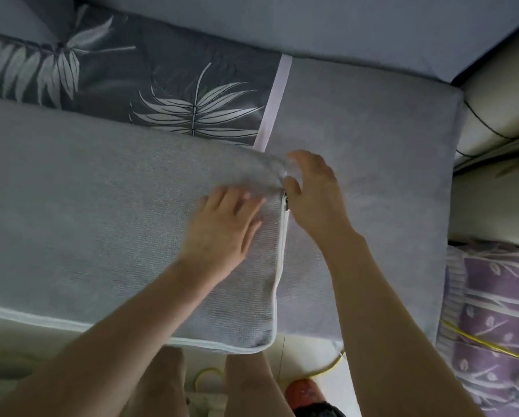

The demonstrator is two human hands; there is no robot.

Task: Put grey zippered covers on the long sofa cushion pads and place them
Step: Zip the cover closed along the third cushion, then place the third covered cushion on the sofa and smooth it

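- grey cover is on a long cushion pad that lies across the left and middle of the frame, its right end reaching the centre.
- white piping runs along the near edge of the cover, in the lower left, and curves round the lower corner.
- a white zip runs up the right end of the cover; its lower stretch looks closed, and a small metal zip pull sits about halfway up.
- above the pull the fabric is bunched and folded at the upper corner, with a bit of white showing there.
- left hand lies flat on the cover just left of the zip, fingers straight and slightly spread, pressing the fabric.
- right hand is at the cover's end, just right of the pull, its fingers curved and thumb close to the zip; blur hides whether it pinches anything, so i cannot tell.
- second grey cushion lies flat on the sofa on the right of the frame, partly under the covered pad's end.
- a dark leaf-print fabric shows in the upper left, behind the pad, edged by a white strip.
- cream sofa arm is at the upper right.
- purple patterned fabric fills the lower right, with a yellow cord across it.
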